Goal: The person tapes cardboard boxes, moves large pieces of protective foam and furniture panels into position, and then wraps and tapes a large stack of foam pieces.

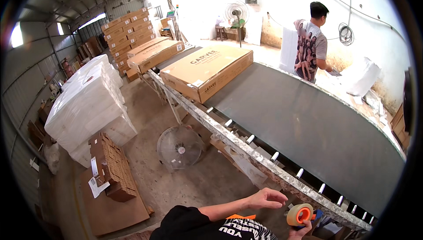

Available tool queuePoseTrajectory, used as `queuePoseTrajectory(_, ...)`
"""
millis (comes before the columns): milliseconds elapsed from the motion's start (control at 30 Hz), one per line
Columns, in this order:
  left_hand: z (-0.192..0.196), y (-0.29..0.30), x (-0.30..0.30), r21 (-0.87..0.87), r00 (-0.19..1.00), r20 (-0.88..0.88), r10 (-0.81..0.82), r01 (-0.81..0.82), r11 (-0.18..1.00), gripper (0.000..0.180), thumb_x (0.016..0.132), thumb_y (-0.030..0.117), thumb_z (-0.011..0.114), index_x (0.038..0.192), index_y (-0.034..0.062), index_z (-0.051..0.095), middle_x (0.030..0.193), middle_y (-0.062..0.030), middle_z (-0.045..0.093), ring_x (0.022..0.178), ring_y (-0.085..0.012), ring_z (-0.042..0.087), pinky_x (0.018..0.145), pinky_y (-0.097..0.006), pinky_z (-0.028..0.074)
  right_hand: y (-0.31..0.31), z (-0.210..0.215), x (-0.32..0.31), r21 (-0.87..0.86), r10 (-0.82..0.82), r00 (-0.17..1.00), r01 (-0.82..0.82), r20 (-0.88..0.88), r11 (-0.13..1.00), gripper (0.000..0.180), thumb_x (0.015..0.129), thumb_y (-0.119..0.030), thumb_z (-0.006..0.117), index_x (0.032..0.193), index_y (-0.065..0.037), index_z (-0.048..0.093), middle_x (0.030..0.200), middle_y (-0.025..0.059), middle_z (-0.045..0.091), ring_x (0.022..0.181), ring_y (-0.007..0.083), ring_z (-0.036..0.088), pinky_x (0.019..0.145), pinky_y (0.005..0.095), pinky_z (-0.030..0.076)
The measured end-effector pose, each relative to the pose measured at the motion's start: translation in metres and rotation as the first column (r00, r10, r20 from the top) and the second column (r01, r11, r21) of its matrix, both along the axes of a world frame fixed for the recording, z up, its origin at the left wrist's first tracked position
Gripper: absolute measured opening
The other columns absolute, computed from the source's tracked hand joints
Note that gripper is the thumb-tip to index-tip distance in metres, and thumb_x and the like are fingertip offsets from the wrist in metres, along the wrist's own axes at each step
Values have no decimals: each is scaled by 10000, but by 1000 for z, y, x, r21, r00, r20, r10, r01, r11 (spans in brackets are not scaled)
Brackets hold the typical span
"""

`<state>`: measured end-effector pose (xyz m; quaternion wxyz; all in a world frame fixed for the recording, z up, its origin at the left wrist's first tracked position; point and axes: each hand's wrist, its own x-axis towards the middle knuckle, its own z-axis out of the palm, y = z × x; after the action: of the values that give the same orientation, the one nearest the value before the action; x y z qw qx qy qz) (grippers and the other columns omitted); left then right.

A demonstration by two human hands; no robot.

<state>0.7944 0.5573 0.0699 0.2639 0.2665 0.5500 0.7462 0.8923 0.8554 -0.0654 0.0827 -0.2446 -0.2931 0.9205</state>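
My left hand [267, 198] is held out in front of my body beside the near rail of the conveyor, its fingers loosely stretched and nothing in them. Low at the bottom edge, my right hand [300, 230] is closed on a tape dispenser [300, 214] with a wide roll of clear tape on an orange hub and a blue part at its side. The grip itself is partly hidden by the roll. Farther up the grey conveyor belt [304, 112] lies a large flat cardboard carton [207, 66], out of reach of both hands.
More flat cartons [155, 55] sit beyond, with a tall carton stack [128, 37] behind. A floor fan [180, 147] stands by the conveyor frame [229, 138]. Cardboard pieces [112, 169] and white wrapped stacks [88, 103] are at left. Across the belt a person [310, 46] faces away.
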Motion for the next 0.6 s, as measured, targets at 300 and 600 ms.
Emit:
queuePoseTrajectory(300, 26, -16, -4, -44, 991, 135, -5, 11, 999, 341, 881, 92, 662, 1211, 22, 616, 1094, -71, 666, 1046, -128, 601, 922, -274, 473, -18, 13, -1, 6, -76, 995, 76, 69, 997, 514, 625, -200, 558, 1120, -65, 590, 1036, 71, 641, 931, 263, 628, 821, 416, 535)
queuePoseTrajectory(600, 21, -5, -7, -114, 977, 178, -117, 139, 984, 334, 880, 55, 647, 1210, 16, 621, 1105, -82, 667, 1039, -131, 610, 929, -270, 463, -42, 47, 19, -91, -224, 974, 225, 21, 970, 507, 609, -66, 556, 1115, -68, 582, 983, 61, 646, 852, 230, 633, 781, 376, 541)
